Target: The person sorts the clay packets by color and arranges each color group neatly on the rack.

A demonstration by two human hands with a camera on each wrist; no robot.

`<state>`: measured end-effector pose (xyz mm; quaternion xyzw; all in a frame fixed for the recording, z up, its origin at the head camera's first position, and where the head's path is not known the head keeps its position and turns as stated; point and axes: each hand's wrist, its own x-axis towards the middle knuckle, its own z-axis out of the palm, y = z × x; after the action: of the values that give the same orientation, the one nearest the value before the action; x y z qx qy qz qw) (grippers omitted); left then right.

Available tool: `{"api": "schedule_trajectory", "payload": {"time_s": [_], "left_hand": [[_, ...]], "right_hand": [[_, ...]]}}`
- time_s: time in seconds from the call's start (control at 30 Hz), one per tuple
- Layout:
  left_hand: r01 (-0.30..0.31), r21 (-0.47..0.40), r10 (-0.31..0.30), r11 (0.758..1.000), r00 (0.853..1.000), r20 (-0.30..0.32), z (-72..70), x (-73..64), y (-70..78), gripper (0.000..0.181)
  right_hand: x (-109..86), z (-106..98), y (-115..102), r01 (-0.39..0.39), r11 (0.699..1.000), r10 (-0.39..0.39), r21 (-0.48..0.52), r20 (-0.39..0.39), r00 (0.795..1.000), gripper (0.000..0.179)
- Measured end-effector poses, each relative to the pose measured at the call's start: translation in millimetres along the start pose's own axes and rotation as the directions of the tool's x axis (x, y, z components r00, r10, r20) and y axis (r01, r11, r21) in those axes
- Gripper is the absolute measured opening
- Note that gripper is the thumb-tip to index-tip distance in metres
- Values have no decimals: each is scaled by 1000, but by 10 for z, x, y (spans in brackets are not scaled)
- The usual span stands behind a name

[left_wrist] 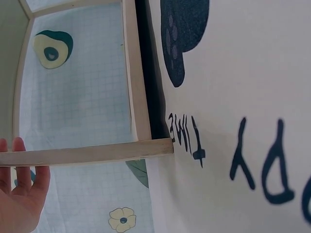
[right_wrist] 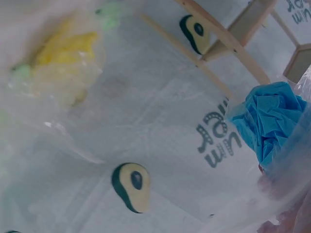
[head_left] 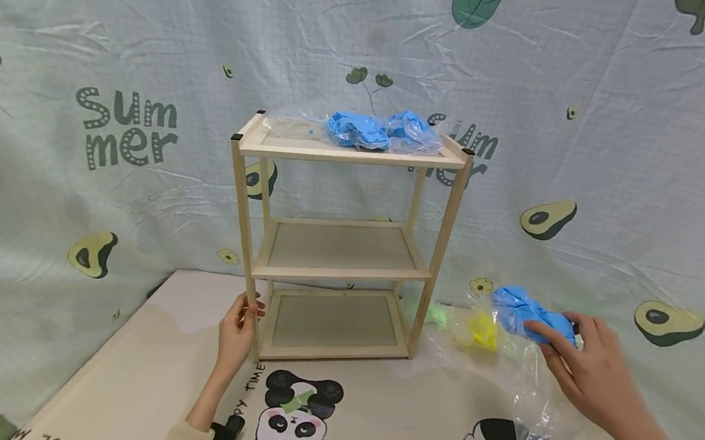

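A three-tier wooden shelf rack (head_left: 342,269) stands on the patterned mat. My left hand (head_left: 237,329) holds its front left post (left_wrist: 87,155) low down, between the middle and bottom boards; fingertips show past the post in the left wrist view. Out to the right of the rack, my right hand (head_left: 591,367) grips a crumpled blue bundle (head_left: 529,316) in clear plastic, whose loose end hangs below. In the right wrist view the blue bundle (right_wrist: 272,119) is at the right, the hand mostly hidden behind clear film. Two more blue bundles (head_left: 357,131) in clear plastic lie on the top board.
Right of the rack, clear plastic bags hold a yellow bundle (head_left: 482,330) and a pale green bundle (head_left: 436,315). A hanging cloth (head_left: 157,217) printed with avocados forms the backdrop. Panda prints (head_left: 291,435) mark the mat in front of the rack.
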<state>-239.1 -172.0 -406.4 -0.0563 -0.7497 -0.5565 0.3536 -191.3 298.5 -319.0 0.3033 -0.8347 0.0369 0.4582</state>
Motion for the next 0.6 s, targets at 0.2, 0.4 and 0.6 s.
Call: {"api": "schedule_trajectory", "payload": {"time_s": [0.2, 0.4, 0.6], "left_hand": [[-8, 1, 8, 1000, 1000, 0, -1, 6, 8, 18], [-4, -10, 4, 1000, 1000, -2, 2, 7, -9, 18], [5, -5, -5, 1000, 1000, -3, 7, 6, -25, 19]], "right_hand": [[327, -116, 65, 66, 996, -70, -51, -65, 995, 43], [707, -248, 136, 91, 992, -100, -88, -111, 989, 43], [1040, -356, 161, 83, 996, -87, -33, -134, 987, 46]]}}
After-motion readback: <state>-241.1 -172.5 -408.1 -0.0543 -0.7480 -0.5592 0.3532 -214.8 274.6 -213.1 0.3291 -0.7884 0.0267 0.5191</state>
